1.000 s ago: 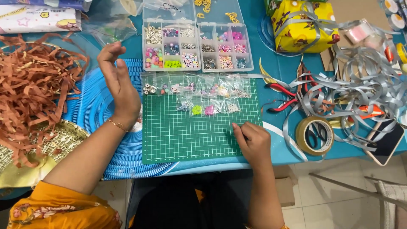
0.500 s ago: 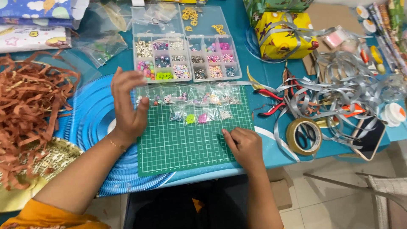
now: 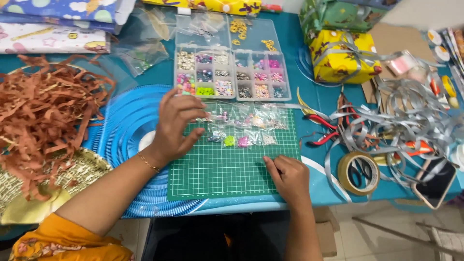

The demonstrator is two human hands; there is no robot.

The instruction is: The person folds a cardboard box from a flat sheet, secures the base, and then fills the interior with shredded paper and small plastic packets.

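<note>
small clear plastic bead packets lie in two rows running left to right across the top of the green gridded cutting mat, just right of the left hand, the nearer one, fingers spread wide. right hand rests loosely curled, empty, on the mat's lower right corner. clear compartmented bead box sits behind; yellow wrapped gift box far right.

Left arm: orange fabric sleeve w/ small floral print at shoulder, thin gold chain bracelet on wrist. Right arm: bare, no sleeve, no jewellery visible.
</note>
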